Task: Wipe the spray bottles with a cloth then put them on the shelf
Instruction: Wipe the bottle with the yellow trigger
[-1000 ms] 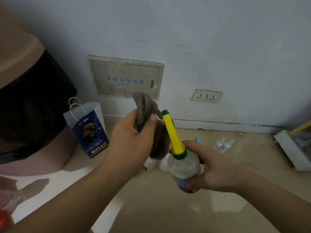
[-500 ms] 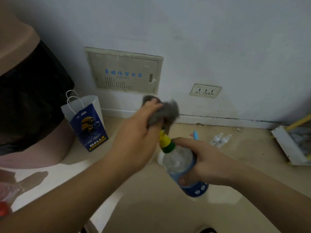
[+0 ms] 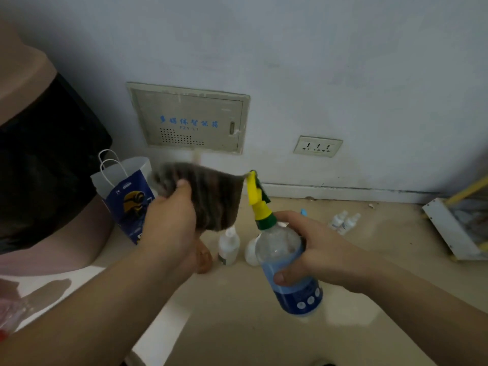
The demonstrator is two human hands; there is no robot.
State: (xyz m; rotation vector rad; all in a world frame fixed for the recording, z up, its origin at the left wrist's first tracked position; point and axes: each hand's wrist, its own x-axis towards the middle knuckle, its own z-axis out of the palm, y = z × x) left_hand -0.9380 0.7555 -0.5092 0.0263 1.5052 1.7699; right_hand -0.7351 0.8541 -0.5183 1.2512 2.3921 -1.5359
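The spray bottle (image 3: 280,249) is gripped round its body by the right hand (image 3: 324,249), tilted a bit, yellow nozzle (image 3: 254,191) on top. The grey cloth (image 3: 214,199) is pinched in the left hand (image 3: 169,225), just left of that, one corner touching the nozzle tip.

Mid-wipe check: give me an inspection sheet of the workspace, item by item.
Surface: beige floor, specks of grit near the wall.
Job's things: spray bottle, yellow nozzle, held tilted; striped cloth spread beside it, corner at the nozzle tip; shelf not in view.
Clutter: white bottle on the floor; two small bottles nearer the wall; paper bag; dustpan.
Hands: left hand grips the cloth; right hand grips the spray bottle.
Cables: nothing seen.
Surroundings: wall panel, socket.
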